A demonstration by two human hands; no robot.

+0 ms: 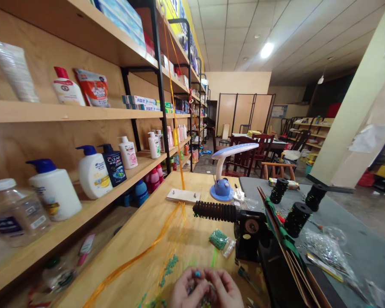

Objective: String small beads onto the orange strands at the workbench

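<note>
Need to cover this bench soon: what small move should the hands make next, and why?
Probably firm up the pinch on the teal bead between the left hand and right hand: it sits exposed at the fingertips, and loose green beads lie nearby on the wooden table.

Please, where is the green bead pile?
In the head view, the green bead pile lies on the bench, ahead of the left hand and right hand, beside a clear bag, left of the black stand.
</note>
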